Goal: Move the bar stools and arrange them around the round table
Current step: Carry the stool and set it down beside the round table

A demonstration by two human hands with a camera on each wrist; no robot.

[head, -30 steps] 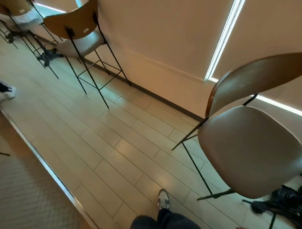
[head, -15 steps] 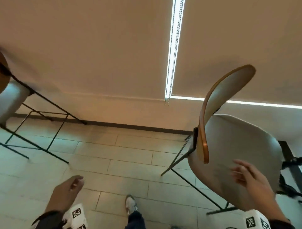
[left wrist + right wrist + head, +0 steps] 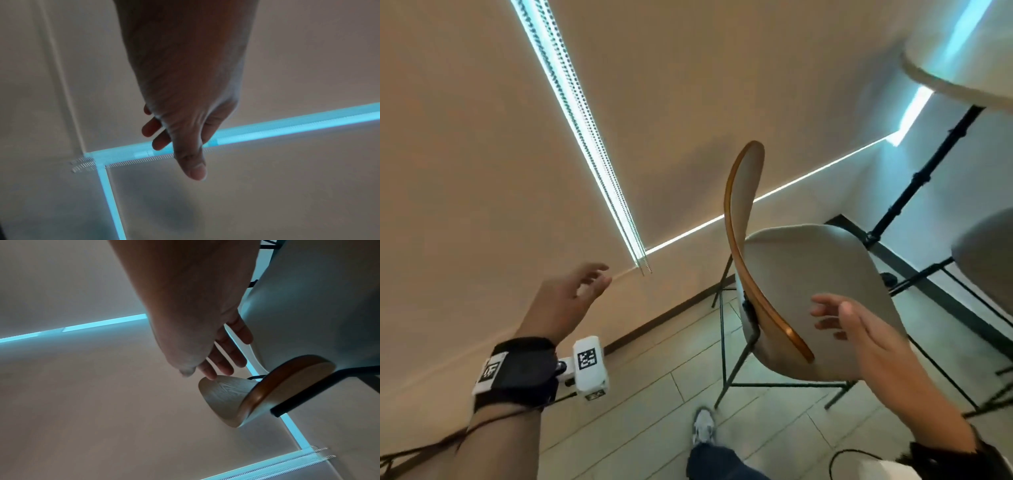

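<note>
A bar stool (image 3: 808, 284) with a pale padded seat, a curved wooden backrest (image 3: 743, 212) and thin black legs stands on the tiled floor in front of me, right of centre. My right hand (image 3: 852, 325) hovers open over the near edge of its seat, fingers spread, holding nothing. In the right wrist view the right hand's fingers (image 3: 226, 360) reach toward the backrest (image 3: 267, 391) without gripping it. My left hand (image 3: 571, 294) is raised to the left of the stool, open and empty, well apart from it. The round table's pale edge (image 3: 962, 68) shows at the top right.
A second stool's seat (image 3: 986, 260) stands at the right edge beside a black table leg (image 3: 928, 164). Beige roller blinds (image 3: 482, 137) with a bright gap and bead chains (image 3: 585, 144) close off the wall behind. My shoe (image 3: 703, 428) is on the floor tiles (image 3: 654, 404).
My view has swung right and nearer to the stool. Both hands have risen into view, the right one reaching over the seat, the left lifted higher beside it.
</note>
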